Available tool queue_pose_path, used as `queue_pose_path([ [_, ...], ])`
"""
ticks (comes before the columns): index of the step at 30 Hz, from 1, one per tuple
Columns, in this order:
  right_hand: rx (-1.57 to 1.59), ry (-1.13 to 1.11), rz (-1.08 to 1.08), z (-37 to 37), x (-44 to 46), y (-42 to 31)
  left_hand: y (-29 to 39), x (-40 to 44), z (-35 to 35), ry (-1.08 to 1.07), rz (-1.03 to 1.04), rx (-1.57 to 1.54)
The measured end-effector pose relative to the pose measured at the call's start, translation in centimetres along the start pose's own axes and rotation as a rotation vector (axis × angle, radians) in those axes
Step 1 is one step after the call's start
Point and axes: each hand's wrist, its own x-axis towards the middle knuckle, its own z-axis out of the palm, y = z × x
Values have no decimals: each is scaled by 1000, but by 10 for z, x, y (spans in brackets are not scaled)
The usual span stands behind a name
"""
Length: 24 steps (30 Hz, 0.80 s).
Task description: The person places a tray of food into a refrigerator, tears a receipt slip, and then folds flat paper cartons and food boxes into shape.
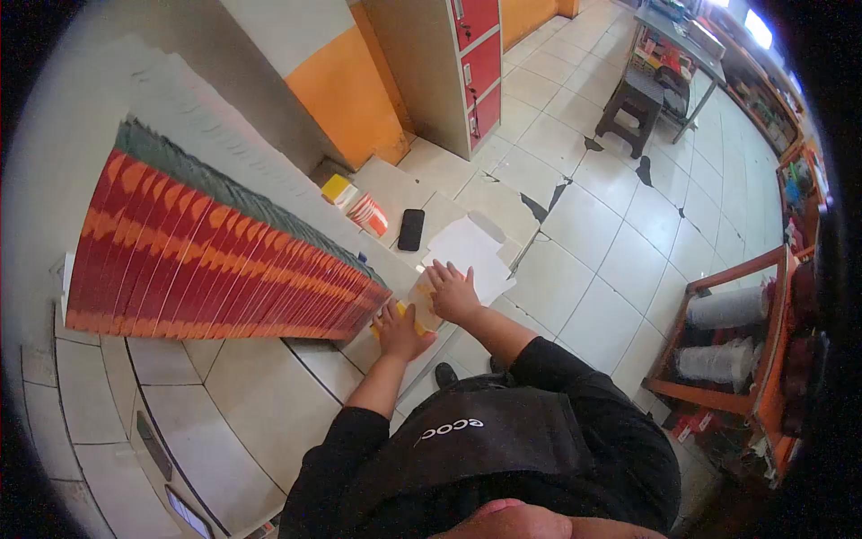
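My right hand [453, 292] lies with its fingers spread on a pale, yellow-marked piece of card [421, 295]. Just left of it, my left hand [401, 334] rests with fingers apart on the card's yellow part, beside the near end of a long row of nested red and orange cartons [224, 260]. Whether the left fingertips also touch that row, I cannot tell. Beyond my right hand, a white unfolded card sheet [471, 251] lies flat on the tiled ledge. A black phone [411, 230] is a little farther left.
A red-and-white striped carton [368, 216] and a yellow-topped box [339, 191] stand past the phone. Red lockers [480, 72] rise behind. A dark stool [633, 110] stands on the tiled floor, and an orange rack [723, 332] with white rolls is at right.
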Motion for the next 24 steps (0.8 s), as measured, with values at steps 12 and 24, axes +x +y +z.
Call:
queue_pose_path([
  [12,816,252,110,19,-42,71,3,10,3,-14,-57,-55],
  [24,479,-204,22,43,-31,-19,-24,15,63,254,-7,-136],
])
